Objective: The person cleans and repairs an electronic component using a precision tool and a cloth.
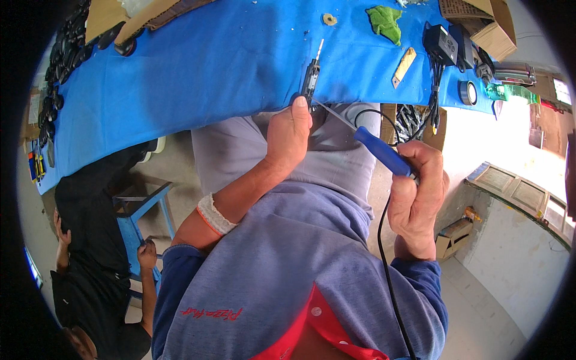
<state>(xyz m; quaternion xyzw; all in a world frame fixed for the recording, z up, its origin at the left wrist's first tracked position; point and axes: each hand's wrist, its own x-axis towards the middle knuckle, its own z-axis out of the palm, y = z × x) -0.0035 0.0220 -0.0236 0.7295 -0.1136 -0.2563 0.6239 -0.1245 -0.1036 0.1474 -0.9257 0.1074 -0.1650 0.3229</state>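
My right hand [418, 191] is closed round the blue handle of a screwdriver [382, 150]. Its thin metal shaft slants up and left, so the tip comes near the lower end of a slim black device [311, 78]. That device has an opened-looking body and a thin pale rod at its upper end; its kind is not clear. My left hand [290, 133] grips the device's lower end, thumb on top, at the front edge of the blue-covered table [210, 66]. Whether the screwdriver tip touches the device is hard to tell.
On the table's right lie a green cloth [384, 24], a yellowish strip [404, 67], a black power adapter [441, 45] with cable and a tape roll [467, 93]. Black round parts [60, 66] crowd the left edge. A person in black [96, 240] sits at left beside a blue stool frame [141, 228].
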